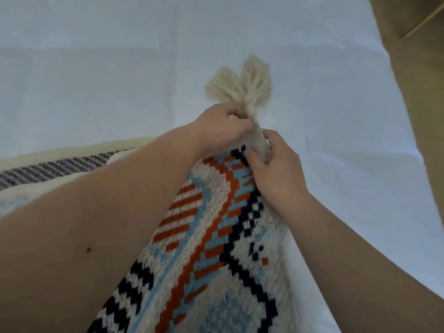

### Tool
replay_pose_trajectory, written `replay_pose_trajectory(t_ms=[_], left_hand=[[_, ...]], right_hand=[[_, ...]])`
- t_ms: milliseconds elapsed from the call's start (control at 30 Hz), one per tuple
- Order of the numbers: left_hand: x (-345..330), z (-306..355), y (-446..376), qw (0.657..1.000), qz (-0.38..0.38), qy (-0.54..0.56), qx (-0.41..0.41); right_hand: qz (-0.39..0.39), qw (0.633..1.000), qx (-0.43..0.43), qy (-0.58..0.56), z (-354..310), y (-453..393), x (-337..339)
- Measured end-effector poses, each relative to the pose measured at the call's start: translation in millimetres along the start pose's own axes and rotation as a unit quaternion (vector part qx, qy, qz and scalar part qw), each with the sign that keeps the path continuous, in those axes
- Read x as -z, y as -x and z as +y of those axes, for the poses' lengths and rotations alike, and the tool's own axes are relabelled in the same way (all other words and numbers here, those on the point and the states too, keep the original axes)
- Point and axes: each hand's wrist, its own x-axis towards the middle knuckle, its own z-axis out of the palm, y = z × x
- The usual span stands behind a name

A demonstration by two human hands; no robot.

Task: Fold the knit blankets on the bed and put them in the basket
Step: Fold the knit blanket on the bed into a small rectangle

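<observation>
A knit blanket (206, 248) patterned in cream, orange, light blue and navy lies on the white bed sheet (120, 80), running from the bottom of the view up to the middle. Its corner ends in cream yarn tassels (242, 85) that fan out on the sheet. My left hand (221, 126) pinches the corner just below the tassels. My right hand (276, 171) grips the same corner's cream edge from the right, thumb on top of the knit. No basket is in view.
A second knit piece (55, 169) with grey stripes and a cream border lies at the left, partly under my left forearm. A tan wooden surface (418, 92) borders the bed along the right side.
</observation>
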Motion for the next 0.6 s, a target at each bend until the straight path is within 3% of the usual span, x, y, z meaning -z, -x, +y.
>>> replay_pose_trajectory(t_ms=[200,400,500,600], left_hand=[[3.4,27.2,-19.1,0.989,-0.023,0.144,0.018],[-8.8,31.6,-28.2,0.981,0.082,0.159,-0.081],[-16.0,17.5,-25.7,0.98,0.137,-0.013,-0.146],[-16.3,-1.2,-14.0,0.959,0.15,-0.187,-0.149]], right_hand=[[0.053,0.986,-0.014,-0.154,-5.6,-25.1,6.5],[0.089,0.97,-0.017,-0.227,-7.7,-45.2,13.0],[0.111,0.977,-0.021,-0.181,1.9,-48.7,3.7],[0.09,0.986,-0.047,-0.129,11.7,-45.8,0.2]])
